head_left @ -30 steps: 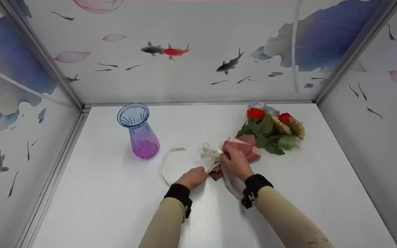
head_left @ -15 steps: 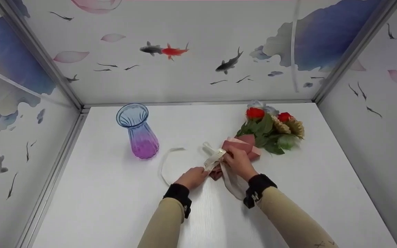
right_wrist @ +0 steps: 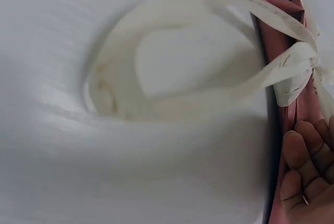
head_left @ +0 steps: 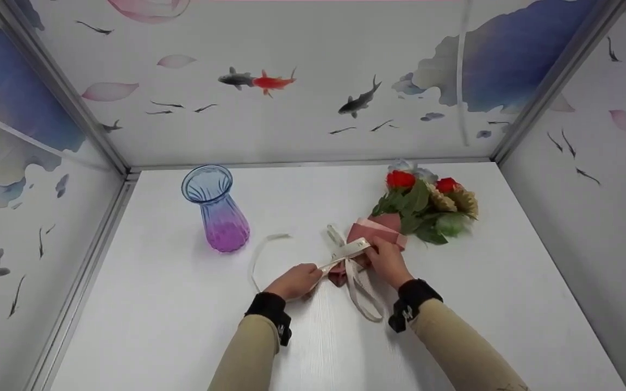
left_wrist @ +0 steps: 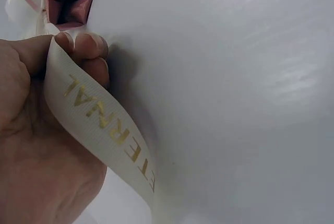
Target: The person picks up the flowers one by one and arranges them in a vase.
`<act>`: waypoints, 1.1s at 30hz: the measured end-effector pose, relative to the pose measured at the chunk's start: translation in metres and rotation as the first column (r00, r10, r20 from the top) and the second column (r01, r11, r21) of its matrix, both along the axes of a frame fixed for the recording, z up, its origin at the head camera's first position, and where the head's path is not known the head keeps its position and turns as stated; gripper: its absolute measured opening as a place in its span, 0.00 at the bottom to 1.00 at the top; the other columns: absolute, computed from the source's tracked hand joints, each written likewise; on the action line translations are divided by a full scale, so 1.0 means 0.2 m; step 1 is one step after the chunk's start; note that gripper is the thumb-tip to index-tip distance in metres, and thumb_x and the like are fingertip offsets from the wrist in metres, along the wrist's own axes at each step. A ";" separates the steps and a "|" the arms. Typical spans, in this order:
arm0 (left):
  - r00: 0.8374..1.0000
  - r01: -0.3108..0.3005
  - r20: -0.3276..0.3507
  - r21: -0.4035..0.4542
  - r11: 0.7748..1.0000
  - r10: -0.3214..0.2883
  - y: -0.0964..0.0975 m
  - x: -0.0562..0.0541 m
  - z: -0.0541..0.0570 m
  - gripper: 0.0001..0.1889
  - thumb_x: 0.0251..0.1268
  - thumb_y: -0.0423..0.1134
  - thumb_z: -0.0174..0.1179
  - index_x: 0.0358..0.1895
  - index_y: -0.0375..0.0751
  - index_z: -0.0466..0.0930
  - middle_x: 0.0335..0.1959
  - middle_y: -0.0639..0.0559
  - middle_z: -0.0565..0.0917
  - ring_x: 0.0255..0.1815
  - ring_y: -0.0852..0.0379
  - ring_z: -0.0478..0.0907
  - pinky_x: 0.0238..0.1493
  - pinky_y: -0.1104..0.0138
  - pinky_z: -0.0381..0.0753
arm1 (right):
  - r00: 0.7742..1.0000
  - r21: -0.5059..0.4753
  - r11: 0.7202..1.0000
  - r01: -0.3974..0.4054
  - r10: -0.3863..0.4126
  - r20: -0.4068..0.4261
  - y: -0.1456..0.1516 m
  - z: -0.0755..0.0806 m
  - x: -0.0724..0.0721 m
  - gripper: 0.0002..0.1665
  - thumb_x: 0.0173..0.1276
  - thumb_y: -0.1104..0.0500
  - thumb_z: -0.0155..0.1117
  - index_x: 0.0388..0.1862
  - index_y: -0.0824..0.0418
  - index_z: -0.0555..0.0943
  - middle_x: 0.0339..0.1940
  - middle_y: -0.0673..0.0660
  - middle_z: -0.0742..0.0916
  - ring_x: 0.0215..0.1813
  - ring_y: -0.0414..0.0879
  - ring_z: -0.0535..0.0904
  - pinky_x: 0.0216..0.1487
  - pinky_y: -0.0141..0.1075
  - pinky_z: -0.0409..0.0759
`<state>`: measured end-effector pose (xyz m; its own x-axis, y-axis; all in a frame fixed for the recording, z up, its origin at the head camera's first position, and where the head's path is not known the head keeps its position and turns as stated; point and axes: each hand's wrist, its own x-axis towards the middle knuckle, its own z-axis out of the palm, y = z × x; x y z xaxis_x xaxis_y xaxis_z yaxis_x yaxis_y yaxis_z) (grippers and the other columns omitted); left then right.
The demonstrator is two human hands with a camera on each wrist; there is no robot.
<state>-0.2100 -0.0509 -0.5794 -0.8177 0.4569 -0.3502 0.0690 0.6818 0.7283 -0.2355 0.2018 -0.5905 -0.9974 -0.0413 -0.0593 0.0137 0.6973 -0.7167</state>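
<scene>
A bouquet (head_left: pixel 426 203) of red, blue and tan flowers lies at the right, its stems wrapped in pink paper (head_left: pixel 378 231). Cream ribbon (head_left: pixel 352 250) is knotted round the narrow part of the wrap. My left hand (head_left: pixel 294 282) pinches one ribbon length left of the wrap's end; gold letters show on that ribbon (left_wrist: pixel 104 117) in the left wrist view. On the other side, my right hand (head_left: pixel 392 263) pinches another stretch, held straight between the hands. A ribbon loop (right_wrist: pixel 112 78) droops onto the table in the right wrist view, near the right hand's curled fingers (right_wrist: pixel 302 153).
A blue-to-purple glass vase (head_left: pixel 218 209) stands upright at the back left. The ribbon's loose tail (head_left: pixel 258 255) curves over the white table (head_left: pixel 155 304) left of my left hand. Printed walls (head_left: pixel 313 125) enclose the table at the back and sides.
My hands have moved apart, the right one rightward and the left one slightly left. The bunched ribbon between them has been drawn out straight, and the drooping loop shows more fully.
</scene>
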 end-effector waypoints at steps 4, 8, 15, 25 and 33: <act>1.000 -0.010 0.003 0.038 0.999 0.010 -0.02 0.00 -0.01 0.20 0.83 0.45 0.40 0.32 0.40 0.75 0.23 0.50 0.80 0.25 0.57 0.72 0.44 0.61 0.72 | 1.000 0.006 1.000 -0.005 0.005 -0.013 0.02 -0.02 0.00 0.11 0.78 0.58 0.59 0.34 0.61 0.77 0.28 0.53 0.81 0.32 0.47 0.75 0.36 0.40 0.74; 1.000 -0.028 0.011 0.086 0.996 0.027 -0.05 0.00 -0.02 0.21 0.82 0.44 0.40 0.34 0.37 0.77 0.24 0.45 0.84 0.23 0.58 0.73 0.40 0.64 0.73 | 1.000 0.001 1.000 -0.009 0.009 -0.023 0.03 -0.04 0.01 0.10 0.78 0.59 0.58 0.35 0.61 0.78 0.28 0.53 0.81 0.32 0.47 0.76 0.35 0.40 0.74; 0.997 -0.068 0.046 0.173 0.983 0.061 -0.08 0.00 -0.03 0.20 0.82 0.43 0.41 0.36 0.34 0.79 0.26 0.42 0.88 0.25 0.55 0.80 0.36 0.68 0.72 | 0.999 0.001 1.000 0.008 -0.008 -0.046 0.04 -0.06 0.02 0.09 0.77 0.60 0.60 0.34 0.62 0.77 0.27 0.53 0.80 0.31 0.47 0.74 0.35 0.40 0.73; 0.981 -0.170 0.126 0.232 0.958 0.144 -0.15 0.02 -0.02 0.19 0.80 0.41 0.42 0.35 0.31 0.76 0.26 0.39 0.88 0.24 0.50 0.84 0.31 0.67 0.79 | 0.999 -0.035 0.999 0.020 -0.022 -0.042 0.06 -0.08 0.07 0.13 0.78 0.62 0.58 0.30 0.62 0.74 0.21 0.53 0.79 0.25 0.44 0.73 0.30 0.37 0.72; 0.976 -0.214 0.073 0.182 0.960 0.204 -0.21 0.02 -0.03 0.17 0.77 0.37 0.41 0.34 0.32 0.77 0.20 0.41 0.85 0.15 0.56 0.77 0.19 0.69 0.73 | 0.998 0.027 0.999 0.034 -0.033 -0.054 0.08 -0.09 0.08 0.15 0.78 0.61 0.57 0.28 0.60 0.70 0.23 0.53 0.75 0.28 0.48 0.71 0.35 0.41 0.70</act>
<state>-0.2067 -0.0939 -0.5852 -0.8845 0.3391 -0.3204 -0.1030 0.5278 0.8431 -0.2189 0.2178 -0.6094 -1.0000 -0.0069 -0.0069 -0.0001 0.7170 -0.6970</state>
